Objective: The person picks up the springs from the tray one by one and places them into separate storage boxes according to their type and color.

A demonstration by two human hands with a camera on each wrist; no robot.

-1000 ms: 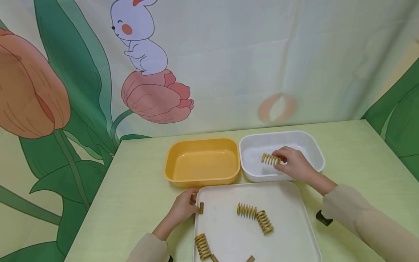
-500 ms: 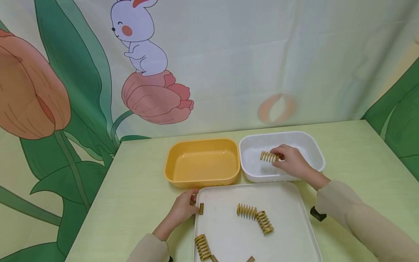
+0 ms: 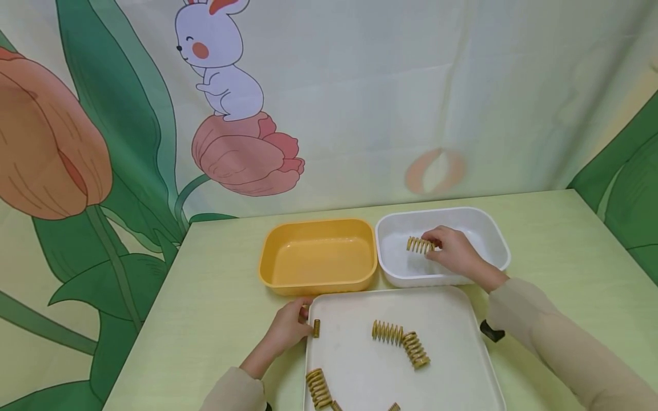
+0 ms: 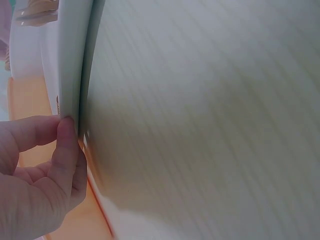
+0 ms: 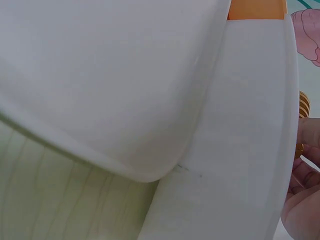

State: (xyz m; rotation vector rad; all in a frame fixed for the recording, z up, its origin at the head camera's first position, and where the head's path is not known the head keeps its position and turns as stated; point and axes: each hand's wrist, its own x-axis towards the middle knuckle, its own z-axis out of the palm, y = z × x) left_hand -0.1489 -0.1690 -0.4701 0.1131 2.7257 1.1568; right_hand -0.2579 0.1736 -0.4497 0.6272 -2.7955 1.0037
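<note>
We see a pale green desk (image 3: pixel 205 297), its top marked with fine streaks like wood grain. Near its back edge, between the two back corners and well apart from both, stand a yellow bin (image 3: pixel 319 260) and, just beside it toward the desk's right edge, a white bin (image 3: pixel 421 281). On the front side of both lies a flat off-white tray (image 3: pixel 370 374) with rounded corners, running out of our head view toward the desk's front edge.

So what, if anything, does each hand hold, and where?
The right hand pinches a gold spring by one end; the left hand pinches the white tray by its left rim, near the far corner.
</note>
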